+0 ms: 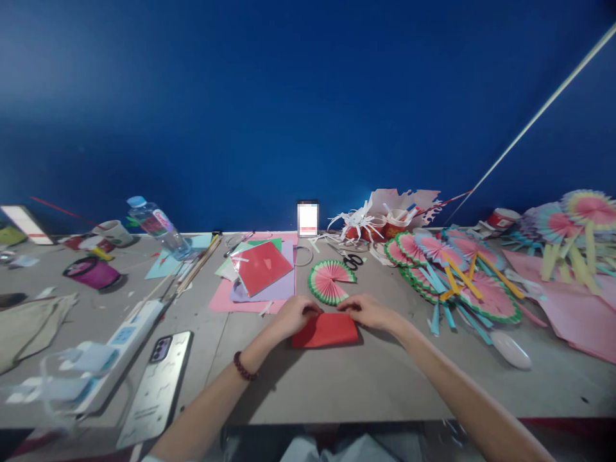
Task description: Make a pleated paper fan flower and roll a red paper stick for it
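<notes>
A folded piece of red paper [325,332] lies on the grey table in front of me. My left hand [297,316] has its curled fingers on the paper's upper left corner. At the upper right corner, my right hand [369,312] pinches the paper's far edge. Just beyond both hands lies a pink pleated paper fan [331,282] with a green border and an open wedge on its right. Black-handled scissors [353,261] rest behind the fan.
Left are coloured sheets [264,266], a bottle [161,228], a phone [156,388] and a power strip [126,350]. Right are several paper fans [486,298], a white mouse [511,350] and pink paper [572,314]. A lit screen [308,219] stands against the blue wall.
</notes>
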Available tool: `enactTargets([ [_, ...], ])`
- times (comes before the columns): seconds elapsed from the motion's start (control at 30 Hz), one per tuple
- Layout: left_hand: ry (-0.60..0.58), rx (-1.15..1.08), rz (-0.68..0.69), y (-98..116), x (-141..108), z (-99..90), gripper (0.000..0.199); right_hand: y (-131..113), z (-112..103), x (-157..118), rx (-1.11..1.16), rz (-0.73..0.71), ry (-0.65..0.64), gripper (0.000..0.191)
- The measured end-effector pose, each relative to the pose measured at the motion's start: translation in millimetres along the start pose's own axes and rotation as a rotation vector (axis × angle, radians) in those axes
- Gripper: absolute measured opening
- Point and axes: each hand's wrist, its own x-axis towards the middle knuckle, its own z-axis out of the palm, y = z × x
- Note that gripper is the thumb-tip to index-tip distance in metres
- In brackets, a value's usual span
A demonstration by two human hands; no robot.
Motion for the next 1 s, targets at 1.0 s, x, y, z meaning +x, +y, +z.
enactTargets([
  [1.0, 0.241, -0.005, 0.133, -16, 16, 20.0, 0.024, 9, -3, 10, -0.067, -0.035, 0.277, 0.031],
])
